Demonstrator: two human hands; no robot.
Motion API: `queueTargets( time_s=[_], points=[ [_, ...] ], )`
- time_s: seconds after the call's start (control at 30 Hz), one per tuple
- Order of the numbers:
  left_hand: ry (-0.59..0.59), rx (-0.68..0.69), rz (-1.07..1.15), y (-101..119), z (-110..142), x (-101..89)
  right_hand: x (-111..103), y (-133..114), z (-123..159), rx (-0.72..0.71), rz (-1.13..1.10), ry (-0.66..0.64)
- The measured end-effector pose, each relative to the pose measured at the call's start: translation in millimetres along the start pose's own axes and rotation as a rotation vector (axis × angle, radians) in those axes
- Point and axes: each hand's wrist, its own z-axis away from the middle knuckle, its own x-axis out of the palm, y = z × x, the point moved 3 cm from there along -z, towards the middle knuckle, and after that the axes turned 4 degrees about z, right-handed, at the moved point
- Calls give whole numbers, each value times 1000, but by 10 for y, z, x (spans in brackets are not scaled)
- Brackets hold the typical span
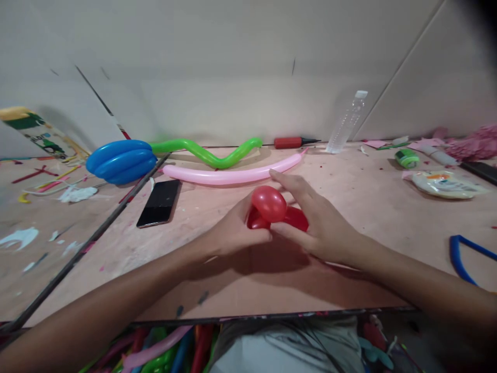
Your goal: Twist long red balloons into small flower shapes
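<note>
Over the near middle of the table, both of my hands hold a red balloon (269, 203) that is bent into rounded segments. My left hand (233, 228) wraps its left side, with the thumb along the near edge and the other fingers mostly hidden. Around the right side curls my right hand (318, 220), its thumb against the balloon and its index finger raised. Just beyond my hands lies a long pink balloon (221, 177). Behind it stretches a wavy green balloon (217, 161), reaching a blue balloon bundle (121, 161) on the left.
A black phone (160, 203) lies left of my hands. By the wall are a red hand pump (288, 142) and a clear plastic bottle (347, 124). At right are a white packet (444, 185) and a blue balloon loop (459, 261). More balloons (163, 348) lie below the table edge.
</note>
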Motion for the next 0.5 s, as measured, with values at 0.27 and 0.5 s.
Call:
queueTargets(
  time_s=[0.27,0.5],
  points=[
    [-205,21,-257,359,-141,-117,-128,5,-307,67,-392,-181],
    [132,132,-316,531,-88,-307,-41,52,-305,292,-332,176]
  ],
)
